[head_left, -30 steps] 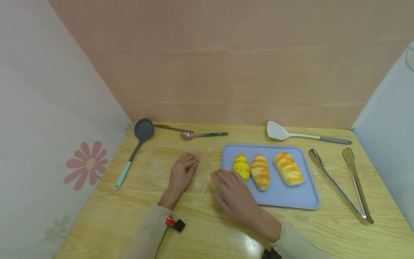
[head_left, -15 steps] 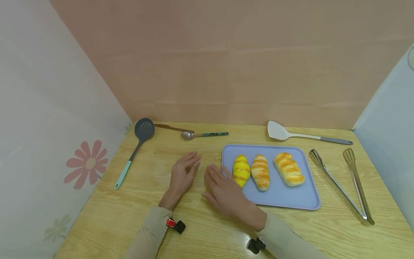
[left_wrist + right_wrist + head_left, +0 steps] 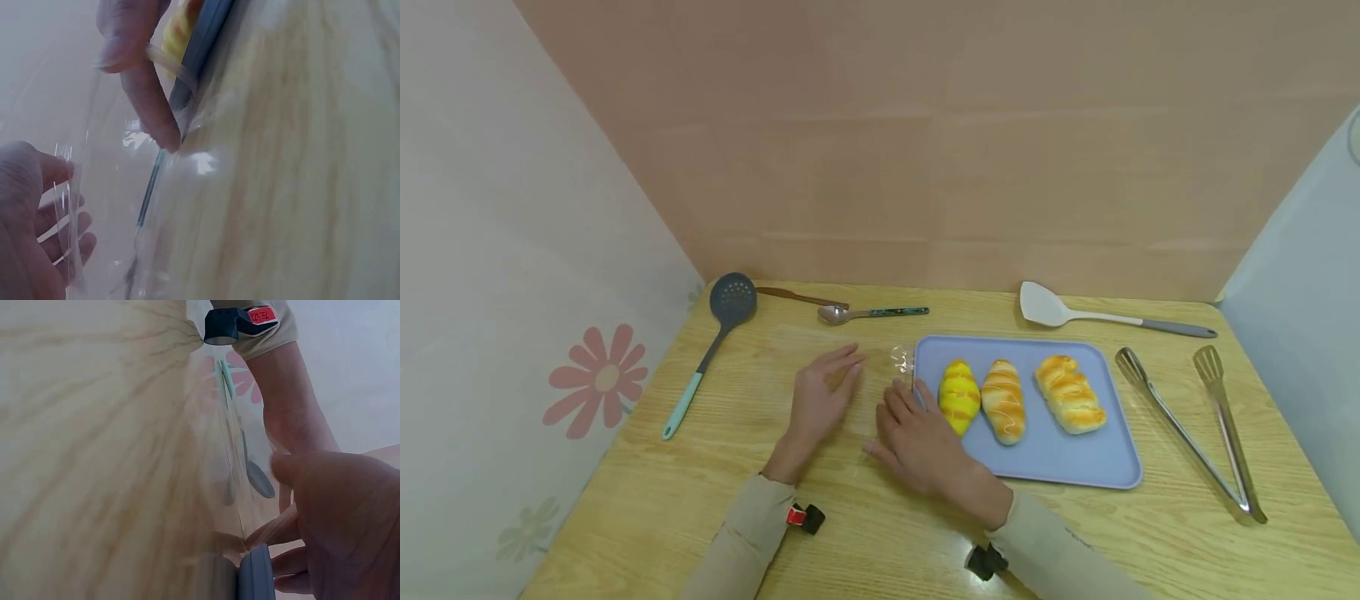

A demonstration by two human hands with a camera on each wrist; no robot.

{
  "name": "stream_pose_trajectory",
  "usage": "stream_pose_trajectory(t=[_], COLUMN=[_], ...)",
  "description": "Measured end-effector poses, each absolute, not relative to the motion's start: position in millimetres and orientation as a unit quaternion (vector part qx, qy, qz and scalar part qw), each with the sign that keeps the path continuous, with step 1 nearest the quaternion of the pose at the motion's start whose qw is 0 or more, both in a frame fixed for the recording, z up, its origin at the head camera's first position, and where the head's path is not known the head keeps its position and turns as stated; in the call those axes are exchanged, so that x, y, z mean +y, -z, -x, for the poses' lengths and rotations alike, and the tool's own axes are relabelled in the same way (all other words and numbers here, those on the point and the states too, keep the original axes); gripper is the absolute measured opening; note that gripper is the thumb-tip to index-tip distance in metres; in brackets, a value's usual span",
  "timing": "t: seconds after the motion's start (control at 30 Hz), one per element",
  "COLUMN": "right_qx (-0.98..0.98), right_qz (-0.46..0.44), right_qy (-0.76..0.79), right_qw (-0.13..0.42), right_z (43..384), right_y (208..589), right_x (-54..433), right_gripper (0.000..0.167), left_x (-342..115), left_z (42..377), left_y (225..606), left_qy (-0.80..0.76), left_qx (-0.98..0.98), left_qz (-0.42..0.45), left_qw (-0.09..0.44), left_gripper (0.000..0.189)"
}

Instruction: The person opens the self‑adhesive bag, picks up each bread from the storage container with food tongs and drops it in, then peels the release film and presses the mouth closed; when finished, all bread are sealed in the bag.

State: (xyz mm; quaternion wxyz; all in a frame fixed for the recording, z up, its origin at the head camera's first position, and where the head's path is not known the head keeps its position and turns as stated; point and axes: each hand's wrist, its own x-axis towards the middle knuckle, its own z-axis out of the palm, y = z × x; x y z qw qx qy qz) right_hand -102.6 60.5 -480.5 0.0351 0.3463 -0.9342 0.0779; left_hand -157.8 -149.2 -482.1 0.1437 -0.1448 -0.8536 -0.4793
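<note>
A clear plastic bag (image 3: 900, 359) lies on the wooden table between my hands, its glinting right edge close by the blue tray. My left hand (image 3: 822, 404) is over the bag's middle. In the left wrist view, that hand's thumb and fingers (image 3: 78, 244) stand apart, with folds of film crossing them. My right hand (image 3: 917, 442) touches the bag's right side. Its thumb (image 3: 115, 56) and a downward finger are spread, with loose film about them. On the tray (image 3: 1052, 468) sit a yellow bread roll (image 3: 959, 393), an iced bread roll (image 3: 1002, 400) and a ridged loaf (image 3: 1070, 394).
Along the back lie a brown knife (image 3: 801, 297), a spoon (image 3: 872, 312) and a white spatula (image 3: 1048, 306). A dark skimmer (image 3: 733, 302) lies far left. Metal tongs (image 3: 1180, 425) lie spread at the right. Walls rise behind and on both sides.
My right hand has moved left, off the tray's edge and onto the bag. My left hand has lifted slightly. The bag's glinting edge now shows farther right.
</note>
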Motion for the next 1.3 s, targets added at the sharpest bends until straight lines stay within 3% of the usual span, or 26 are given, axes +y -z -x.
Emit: stream_pose_trajectory(t=[0.33, 0.77, 1.3], right_qx=[-0.931, -0.932, -0.929], right_qz=[-0.352, -0.346, -0.337], right_qy=[-0.088, -0.103, -0.127], right_qw=[0.04, 0.036, 0.091], right_z=[106, 104, 99], right_y=[480, 470, 453], right_x=[65, 69, 89], right_gripper=[0.063, 0.069, 0.072], left_x=[-160, -158, -157], left_z=[163, 163, 164], left_y=[486, 492, 499], left_qy=[0.532, 0.598, 0.602], left_qx=[-0.823, -0.782, -0.775], left_qz=[0.124, 0.093, 0.093], left_qw=[0.156, 0.154, 0.166], left_gripper=[0.014, 0.016, 0.018])
